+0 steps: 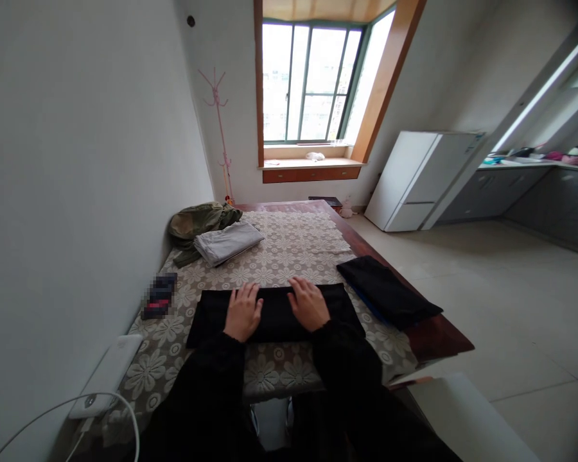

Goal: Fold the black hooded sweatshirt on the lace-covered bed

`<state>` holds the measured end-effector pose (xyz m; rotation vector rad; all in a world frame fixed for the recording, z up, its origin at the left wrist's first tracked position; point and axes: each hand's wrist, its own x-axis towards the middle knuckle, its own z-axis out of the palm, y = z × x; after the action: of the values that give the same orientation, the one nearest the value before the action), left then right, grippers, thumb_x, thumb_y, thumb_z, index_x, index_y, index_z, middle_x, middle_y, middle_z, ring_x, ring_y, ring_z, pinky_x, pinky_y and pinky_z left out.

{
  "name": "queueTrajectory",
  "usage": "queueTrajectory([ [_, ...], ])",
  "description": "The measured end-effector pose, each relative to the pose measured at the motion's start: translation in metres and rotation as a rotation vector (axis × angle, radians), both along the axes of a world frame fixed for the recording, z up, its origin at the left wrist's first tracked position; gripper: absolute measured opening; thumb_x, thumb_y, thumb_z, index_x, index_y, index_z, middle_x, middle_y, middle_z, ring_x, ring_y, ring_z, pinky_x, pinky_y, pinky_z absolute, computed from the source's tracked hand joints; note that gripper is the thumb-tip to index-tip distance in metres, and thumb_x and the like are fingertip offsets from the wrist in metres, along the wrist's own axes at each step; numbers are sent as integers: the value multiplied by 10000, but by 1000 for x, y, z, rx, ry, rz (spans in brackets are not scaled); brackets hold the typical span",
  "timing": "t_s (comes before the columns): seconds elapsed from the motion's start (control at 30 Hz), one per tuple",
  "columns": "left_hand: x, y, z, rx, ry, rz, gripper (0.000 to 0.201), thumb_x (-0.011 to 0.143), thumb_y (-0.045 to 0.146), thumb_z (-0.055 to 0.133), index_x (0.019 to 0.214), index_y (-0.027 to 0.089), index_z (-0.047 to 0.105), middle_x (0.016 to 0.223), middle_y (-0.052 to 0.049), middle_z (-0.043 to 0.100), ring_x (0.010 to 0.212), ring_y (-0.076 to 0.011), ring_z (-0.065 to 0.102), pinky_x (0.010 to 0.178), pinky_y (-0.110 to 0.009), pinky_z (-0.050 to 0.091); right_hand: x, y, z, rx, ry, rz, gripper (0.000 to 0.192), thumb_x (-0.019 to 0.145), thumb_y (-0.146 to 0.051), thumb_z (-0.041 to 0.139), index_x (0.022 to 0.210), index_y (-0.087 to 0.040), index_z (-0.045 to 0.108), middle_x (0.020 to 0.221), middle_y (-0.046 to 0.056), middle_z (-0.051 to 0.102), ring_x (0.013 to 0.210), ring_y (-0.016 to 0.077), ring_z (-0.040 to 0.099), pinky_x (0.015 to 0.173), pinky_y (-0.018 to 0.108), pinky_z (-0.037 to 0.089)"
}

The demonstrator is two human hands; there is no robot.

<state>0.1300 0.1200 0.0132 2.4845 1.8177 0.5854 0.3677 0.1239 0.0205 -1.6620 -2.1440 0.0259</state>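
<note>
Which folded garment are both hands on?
The black folded cloth nearest the table's front edge, under both hands; the other black one lies untouched at right.

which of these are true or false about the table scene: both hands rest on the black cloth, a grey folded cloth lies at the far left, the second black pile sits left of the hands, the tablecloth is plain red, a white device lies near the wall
1. Both hands rest flat on the black cloth. True: the left hand and the right hand lie palm down on it.
2. A grey folded cloth lies at the far left. True, against an olive garment.
3. The second black pile sits left of the hands. False: it lies to their right, near the table edge.
4. The tablecloth is plain red. False: it is pale lace with a flower pattern.
5. A white device lies near the wall. True, with a white cable beside it.
</note>
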Motion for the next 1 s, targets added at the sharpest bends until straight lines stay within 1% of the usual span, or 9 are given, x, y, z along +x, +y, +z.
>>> queueTrajectory([
  [0.07, 29, 0, -16, -17, 22, -59, 530, 1029, 326, 387, 1537, 221, 493, 1597, -94, 512, 1530, -311, 356, 1264, -560, 245, -33, -1, -16, -80, -56, 17, 535, 1039, -330, 375, 1557, -240, 470, 1625, 60, 453, 1505, 326, 353, 1242, 523, 197],
  [0.13, 44, 1, -32, -25, 44, -83, 558, 1023, 326, 386, 1568, 227, 460, 1623, -85, 481, 1550, -319, 320, 1271, -577, 221, -49, -1, -37, -152, -93, -20, 559, 1043, -331, 362, 1591, -242, 423, 1667, 53, 383, 1541, 341, 295, 1253, 579, 118],
  [0.23, 46, 3, -48, -31, 75, -92, 589, 1017, 338, 390, 1596, 236, 419, 1647, -73, 446, 1568, -314, 285, 1285, -585, 184, -52, 1, -62, -184, -94, -72, 583, 1045, -336, 346, 1622, -250, 370, 1687, 52, 336, 1568, 329, 250, 1258, 590, 80],
  [0.33, 44, 4, -53, -29, 83, -89, 601, 1018, 350, 387, 1610, 248, 392, 1668, -57, 410, 1575, -302, 275, 1291, -579, 175, -49, 4, -75, -140, -69, -72, 593, 1042, -354, 348, 1630, -272, 354, 1677, 48, 355, 1572, 320, 244, 1258, 597, 71],
  [0.5, 22, 4, -48, -42, 51, -47, 594, 1025, 381, 389, 1606, 258, 400, 1658, -52, 425, 1561, -273, 316, 1298, -550, 170, -15, 4, -77, -132, -91, -109, 589, 1050, -401, 352, 1617, -242, 377, 1674, 60, 364, 1559, 303, 273, 1265, 587, 57],
  [0.63, -33, 2, -41, -81, 56, 142, 591, 1025, 389, 382, 1591, 225, 429, 1640, -79, 450, 1551, -296, 334, 1288, -575, 172, 50, -5, -79, -94, -133, -304, 595, 1055, -368, 311, 1605, -157, 393, 1662, 107, 381, 1550, 307, 288, 1262, 576, 97],
  [0.73, -66, -1, -35, -84, 53, 231, 580, 1027, 383, 374, 1579, 219, 447, 1625, -91, 471, 1543, -296, 353, 1290, -579, 157, 79, -10, -81, -65, -136, -372, 597, 1051, -369, 302, 1593, -149, 417, 1646, 116, 409, 1538, 289, 313, 1268, 535, 126],
  [0.9, -68, -11, -23, -44, -19, 203, 520, 1027, 363, 390, 1503, 212, 536, 1592, -107, 516, 1528, -309, 384, 1286, -618, 145, 80, -10, -76, -33, -80, -345, 593, 1027, -376, 332, 1559, -149, 464, 1607, 134, 464, 1514, 301, 358, 1262, 551, 165],
  [1.0, -60, -32, -21, 7, -98, 113, 453, 1021, 334, 418, 1416, 221, 607, 1533, -99, 583, 1507, -301, 421, 1291, -616, 150, 84, -26, -72, 59, -10, -239, 554, 1006, -384, 377, 1499, -184, 531, 1564, 127, 518, 1487, 301, 408, 1258, 561, 199],
])
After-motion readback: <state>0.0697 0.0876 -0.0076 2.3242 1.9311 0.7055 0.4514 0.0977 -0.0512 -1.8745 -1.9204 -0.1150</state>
